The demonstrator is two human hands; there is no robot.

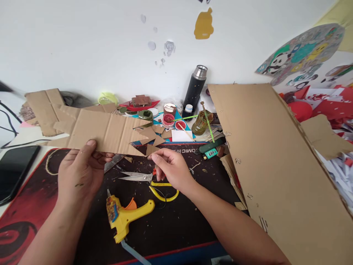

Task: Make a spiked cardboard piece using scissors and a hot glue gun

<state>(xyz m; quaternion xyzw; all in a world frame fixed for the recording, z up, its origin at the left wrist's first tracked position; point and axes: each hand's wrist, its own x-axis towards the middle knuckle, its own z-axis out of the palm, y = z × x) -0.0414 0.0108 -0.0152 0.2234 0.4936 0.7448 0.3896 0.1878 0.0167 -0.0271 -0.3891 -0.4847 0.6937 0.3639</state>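
Observation:
My left hand [85,163] grips a cardboard piece [102,129] by its lower edge, thumb on the front face and fingers behind. Its right end is cut into jagged points. My right hand [172,165] is closed, with thumb and forefinger pinched at the lowest point of that end. Below the cardboard lie scissors [138,176] with yellow handles, their blades spread and pointing left; my right hand covers part of them. A yellow glue gun [124,217] with an orange trigger rests on the dark mat [182,224], a pale glue stick [135,253] trailing from its back.
A large cardboard sheet [275,158] takes up the right side. Along the wall stand a black thermos [194,86], open paint jars [168,120] and a murky jar [202,123] with a brush. Cardboard scraps [149,134] lie before them. A phone [16,171] lies at left.

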